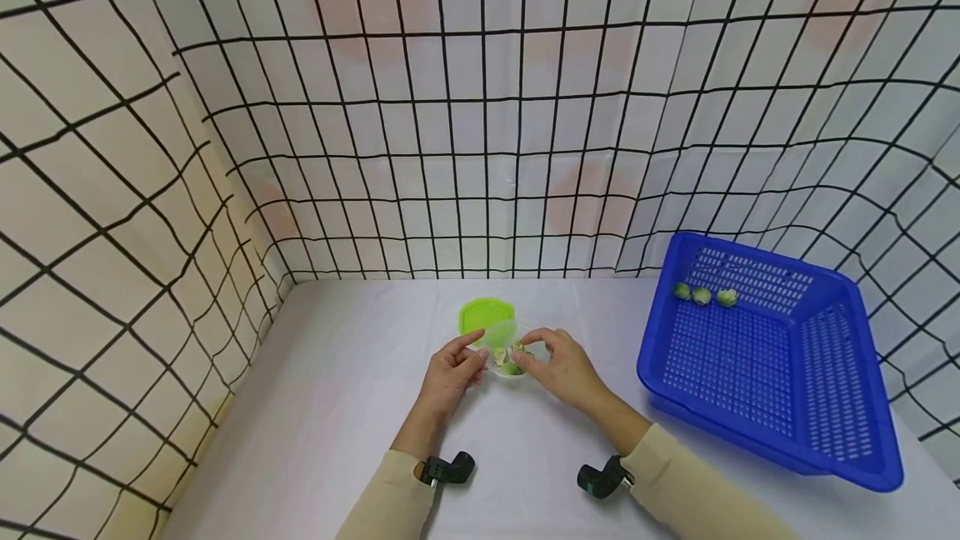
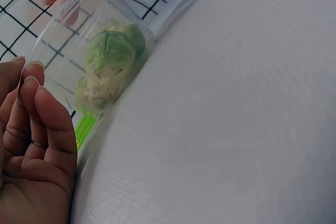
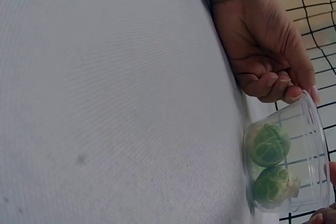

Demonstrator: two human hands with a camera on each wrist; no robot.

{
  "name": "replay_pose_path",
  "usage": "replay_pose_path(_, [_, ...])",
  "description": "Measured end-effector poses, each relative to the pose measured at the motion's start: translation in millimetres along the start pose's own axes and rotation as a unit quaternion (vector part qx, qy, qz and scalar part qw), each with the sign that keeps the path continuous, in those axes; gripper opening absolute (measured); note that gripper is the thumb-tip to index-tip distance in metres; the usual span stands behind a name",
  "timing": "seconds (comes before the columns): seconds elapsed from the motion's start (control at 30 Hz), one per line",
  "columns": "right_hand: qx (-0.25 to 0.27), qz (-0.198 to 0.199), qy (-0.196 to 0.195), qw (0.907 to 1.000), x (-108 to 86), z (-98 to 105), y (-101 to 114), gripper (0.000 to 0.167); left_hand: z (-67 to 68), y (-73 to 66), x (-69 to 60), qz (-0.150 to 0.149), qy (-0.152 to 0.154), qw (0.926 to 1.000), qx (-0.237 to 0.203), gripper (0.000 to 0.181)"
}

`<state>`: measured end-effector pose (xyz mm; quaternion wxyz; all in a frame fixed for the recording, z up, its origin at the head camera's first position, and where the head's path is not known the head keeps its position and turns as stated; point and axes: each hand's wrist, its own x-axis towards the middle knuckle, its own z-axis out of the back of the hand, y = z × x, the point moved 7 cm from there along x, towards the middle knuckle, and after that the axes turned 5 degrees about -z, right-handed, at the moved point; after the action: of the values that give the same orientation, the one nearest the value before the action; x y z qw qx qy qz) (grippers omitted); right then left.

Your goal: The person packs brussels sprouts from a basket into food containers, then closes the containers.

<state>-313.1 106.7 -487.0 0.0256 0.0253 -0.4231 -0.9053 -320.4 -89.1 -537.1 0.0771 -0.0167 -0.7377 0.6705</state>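
A clear plastic tub (image 2: pixel 58 51) sits on the white tabletop between both hands, its mouth facing up. Several green Brussels sprouts (image 2: pixel 110 53) lie at its bottom, also visible through the wall in the right wrist view (image 3: pixel 270 145). My left hand (image 1: pixel 448 372) pinches the tub's rim on the left side. My right hand (image 1: pixel 561 369) has bent fingers at the rim's right side, thumb and index over the opening. One sprout (image 1: pixel 517 346) shows beside those fingertips; whether they grip it or the rim I cannot tell. A lime-green lid (image 1: pixel 483 313) lies just behind the tub.
At the right stands a large blue plastic basket (image 1: pixel 727 432) with three sprouts (image 1: pixel 701 297) near its far left corner. Black wire grid (image 1: pixel 483 107) lines the back and sides of the white table (image 1: pixel 322 382).
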Motion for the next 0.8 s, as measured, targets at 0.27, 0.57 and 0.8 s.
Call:
replay_pose_path(0.27, [0.003, 0.003, -0.011, 0.9999, -0.7, 3, -1, 0.028, 0.0, 0.0, 1.4, -0.003, 0.003, 1.0000, -0.001, 0.042])
replay_pose_path(0.57, [0.041, -0.003, -0.001, 0.9992, -5.4, 19, 5, 0.030, -0.8, -0.6, 1.7, -0.006, 0.007, 0.9998, -0.018, 0.044])
replay_pose_path(0.8, [0.061, 0.005, -0.006, 0.9981, -10.4, 38, 15, 0.029, 0.1, 0.0, 1.4, -0.004, 0.005, 0.9998, -0.020, 0.045])
